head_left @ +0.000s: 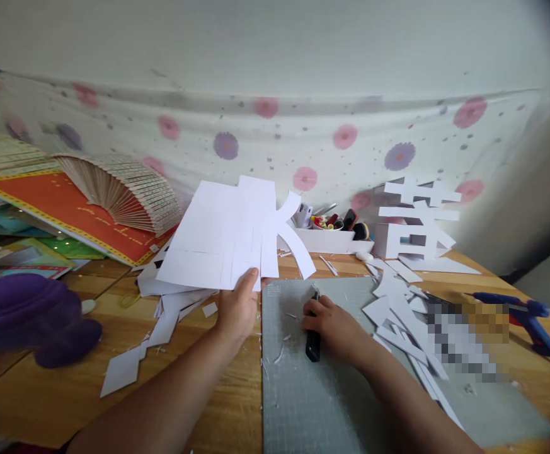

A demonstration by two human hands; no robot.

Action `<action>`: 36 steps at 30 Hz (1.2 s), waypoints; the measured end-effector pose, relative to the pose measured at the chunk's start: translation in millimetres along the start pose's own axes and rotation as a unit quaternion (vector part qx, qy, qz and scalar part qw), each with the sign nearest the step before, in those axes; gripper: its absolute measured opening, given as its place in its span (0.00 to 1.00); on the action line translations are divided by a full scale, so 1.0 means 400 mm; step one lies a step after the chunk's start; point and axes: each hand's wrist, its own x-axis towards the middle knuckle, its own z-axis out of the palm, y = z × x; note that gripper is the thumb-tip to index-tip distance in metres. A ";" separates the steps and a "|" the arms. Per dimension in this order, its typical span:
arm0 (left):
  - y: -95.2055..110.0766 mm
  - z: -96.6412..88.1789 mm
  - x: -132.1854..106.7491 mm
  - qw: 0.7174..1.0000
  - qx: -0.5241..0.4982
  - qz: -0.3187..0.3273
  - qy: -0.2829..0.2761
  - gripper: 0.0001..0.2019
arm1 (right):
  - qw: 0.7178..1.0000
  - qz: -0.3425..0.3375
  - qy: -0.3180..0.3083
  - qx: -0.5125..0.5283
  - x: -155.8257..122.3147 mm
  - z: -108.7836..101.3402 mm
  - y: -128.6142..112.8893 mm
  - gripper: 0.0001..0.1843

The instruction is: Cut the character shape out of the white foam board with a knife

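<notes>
My left hand [237, 307] pinches the lower edge of a large white cut paper sheet [222, 236] and holds it up above the wooden table [62, 391]. The sheet has straight slits and a curved strip hanging off its right side. My right hand [334, 325] rests on the grey cutting mat [312, 397] with its fingers closed round a black utility knife [313, 337], blade end pointing away from me. Small paper slivers lie on the mat between both hands.
White paper offcuts [161, 328] lie left of the mat, more strips [407, 321] on its right. A purple object [29, 318] stands at the left, a folded paper fan [123, 189] and red board behind. A white box of tools [331, 233], white cut-out characters [419, 221] and a blue glue gun [523, 315] are at the right.
</notes>
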 end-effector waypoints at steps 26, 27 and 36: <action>0.022 -0.003 -0.045 0.998 0.023 -0.033 -0.053 0.43 | 0.898 0.163 0.178 0.368 0.005 -0.007 0.023 0.40; 0.021 -0.005 -0.043 0.998 0.022 -0.032 -0.053 0.42 | 0.888 0.162 0.189 0.387 0.007 -0.005 0.024 0.40; 0.020 -0.001 -0.059 0.997 0.019 -0.057 -0.051 0.41 | 0.823 0.109 0.234 0.506 0.037 0.035 0.000 0.20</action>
